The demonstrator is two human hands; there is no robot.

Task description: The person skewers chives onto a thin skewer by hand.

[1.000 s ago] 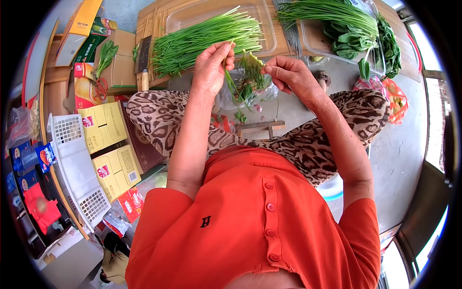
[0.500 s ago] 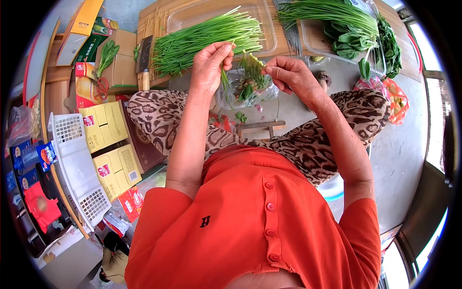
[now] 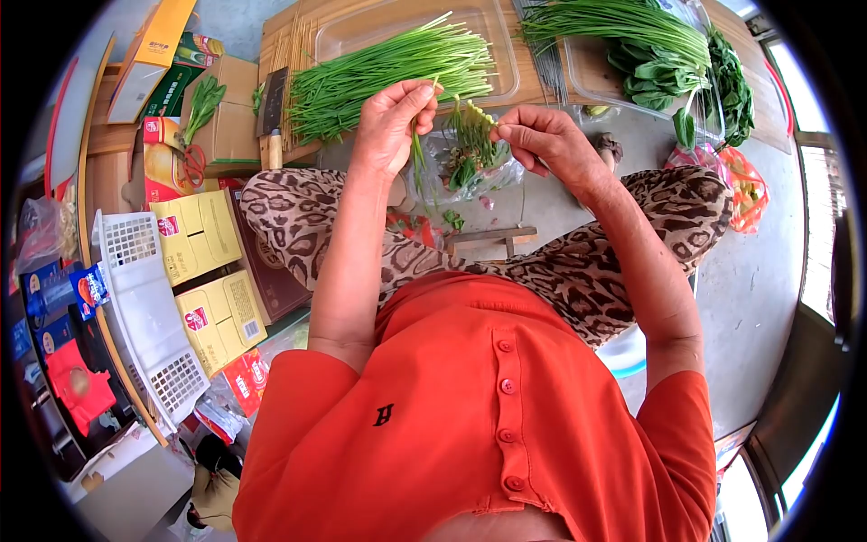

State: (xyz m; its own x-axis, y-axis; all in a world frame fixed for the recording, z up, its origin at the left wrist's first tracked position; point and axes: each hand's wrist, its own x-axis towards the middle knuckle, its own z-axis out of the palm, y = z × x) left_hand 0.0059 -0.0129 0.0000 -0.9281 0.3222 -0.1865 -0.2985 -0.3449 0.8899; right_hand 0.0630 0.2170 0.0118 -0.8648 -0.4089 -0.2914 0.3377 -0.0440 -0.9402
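Both hands meet just short of the counter point(image 3: 533, 18), at twelve o'clock from the lap, probably because the green heap point(image 3: 388, 68) is then in easy reach. That heap lies at eleven o'clock, its stalks all laid one way, cut ends toward the right, presumably so single pieces draw out cleanly; it rests partly in a clear tray point(image 3: 511, 81) and spills over the tray's left side.

The left hand point(image 3: 388, 125) has thumb and forefinger nipped together, with no gap that shows, on a few green stalks point(image 3: 417, 149); a pale tip pokes up past the nails and the green ends hang below. The right hand point(image 3: 553, 142), at one o'clock, also pinches tight, the other fingers loosely curled, at the near end of a row of pale-ended stalks point(image 3: 474, 131). The row looks threaded on something thin (too fine to make out), and holding it by one end seems to leave the far end free, toward the left hand.

Beneath, a plastic bag point(image 3: 508, 173) with leafy bits sits where droppings would likely fall. Metal skewers point(image 3: 540, 59) lie beyond at half past twelve, and a cleaver point(image 3: 271, 108) at ten o'clock.
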